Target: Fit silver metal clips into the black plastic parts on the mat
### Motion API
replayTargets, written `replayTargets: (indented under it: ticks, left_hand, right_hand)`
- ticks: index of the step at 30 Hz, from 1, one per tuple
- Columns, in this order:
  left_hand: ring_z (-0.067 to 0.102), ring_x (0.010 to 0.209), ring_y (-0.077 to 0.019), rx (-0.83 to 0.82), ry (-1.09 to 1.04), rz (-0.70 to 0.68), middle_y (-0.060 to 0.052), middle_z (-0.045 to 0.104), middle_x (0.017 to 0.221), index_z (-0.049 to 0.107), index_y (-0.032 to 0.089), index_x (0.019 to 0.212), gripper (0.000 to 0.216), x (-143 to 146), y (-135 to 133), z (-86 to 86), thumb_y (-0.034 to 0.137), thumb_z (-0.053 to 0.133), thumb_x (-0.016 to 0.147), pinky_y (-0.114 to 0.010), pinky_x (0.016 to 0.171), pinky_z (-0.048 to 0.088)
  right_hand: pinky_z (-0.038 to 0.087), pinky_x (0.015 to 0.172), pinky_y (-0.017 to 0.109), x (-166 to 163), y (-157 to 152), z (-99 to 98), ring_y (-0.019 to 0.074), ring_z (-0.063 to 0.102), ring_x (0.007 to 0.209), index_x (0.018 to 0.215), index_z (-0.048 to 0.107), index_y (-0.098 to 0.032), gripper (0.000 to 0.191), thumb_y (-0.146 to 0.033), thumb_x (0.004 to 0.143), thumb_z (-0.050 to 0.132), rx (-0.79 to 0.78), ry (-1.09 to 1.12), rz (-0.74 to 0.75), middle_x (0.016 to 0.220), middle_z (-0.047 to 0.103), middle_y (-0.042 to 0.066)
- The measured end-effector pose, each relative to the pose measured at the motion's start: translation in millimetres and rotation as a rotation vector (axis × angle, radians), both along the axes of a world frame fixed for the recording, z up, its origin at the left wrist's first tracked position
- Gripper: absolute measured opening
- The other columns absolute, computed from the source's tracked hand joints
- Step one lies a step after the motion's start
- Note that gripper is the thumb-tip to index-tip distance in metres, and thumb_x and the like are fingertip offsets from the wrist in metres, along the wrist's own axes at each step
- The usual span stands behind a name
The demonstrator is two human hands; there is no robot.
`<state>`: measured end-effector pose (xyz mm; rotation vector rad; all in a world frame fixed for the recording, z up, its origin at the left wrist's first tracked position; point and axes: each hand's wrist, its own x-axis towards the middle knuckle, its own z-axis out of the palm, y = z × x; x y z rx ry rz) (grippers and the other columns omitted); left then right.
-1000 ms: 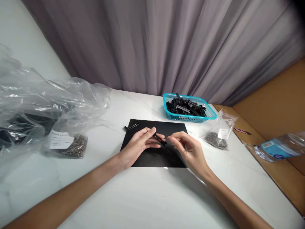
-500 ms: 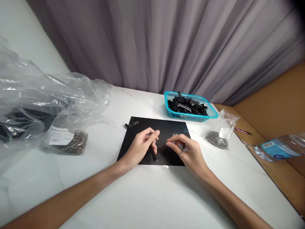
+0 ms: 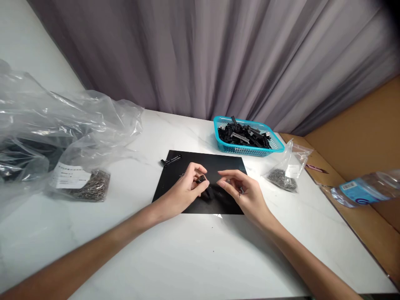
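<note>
My left hand (image 3: 187, 186) is closed round a small black plastic part (image 3: 208, 191), which sticks out below the thumb, over a black mat (image 3: 196, 157). Across from it, my right hand (image 3: 245, 186) hovers with thumb and forefinger a little apart. A thin metal tool (image 3: 240, 191) shows between its curled fingers; most of it is hidden. Small shiny metal pieces (image 3: 228, 181) lie on the mat behind the right fingertips, partly covered. Another black plastic part (image 3: 171, 160) rests at the mat's far left corner.
Behind the mat stands a blue basket (image 3: 243, 151) of black parts. A bag of small metal pieces (image 3: 283, 179) sits at the right, near a plastic bottle (image 3: 359, 191). On the left are another labelled bag (image 3: 96, 187) and a large clear plastic bag (image 3: 103, 112).
My left hand has turned the black part, so its top end now shows at the thumb. The right thumb and forefinger have spread slightly. The view has shifted a little.
</note>
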<state>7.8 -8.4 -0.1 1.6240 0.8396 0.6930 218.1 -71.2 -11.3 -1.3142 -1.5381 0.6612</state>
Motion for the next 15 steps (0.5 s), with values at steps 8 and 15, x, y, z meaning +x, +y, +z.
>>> replayTargets:
  ticks: [8, 15]
  left_hand:
    - [0.072, 0.095, -0.0211, -0.055, -0.146, 0.025, -0.002, 0.072, 0.095, 0.061, 0.021, 0.098, 0.029, 5.0, 4.3, 5.3, 0.040, 0.079, 0.086, -0.037, 0.096, 0.055]
    - [0.074, 0.098, -0.0238, -0.053, -0.156, 0.017, -0.006, 0.076, 0.103, 0.074, 0.019, 0.104, 0.025, 6.7, 4.6, 1.6, 0.039, 0.076, 0.089, -0.041, 0.099, 0.058]
  right_hand:
    - [0.036, 0.054, 0.028, -2.3, -2.4, 0.5, 0.0128, 0.042, 0.057, 0.091, 0.078, -0.022, 0.019, -0.040, 0.092, 0.073, -0.051, 0.003, 0.025, 0.070, 0.065, 0.000]
    - [0.040, 0.057, 0.028, -5.8, -4.6, 2.9, 0.0129, 0.042, 0.058, 0.109, 0.070, -0.022, 0.021, -0.035, 0.092, 0.074, 0.026, 0.049, -0.007, 0.088, 0.077, 0.003]
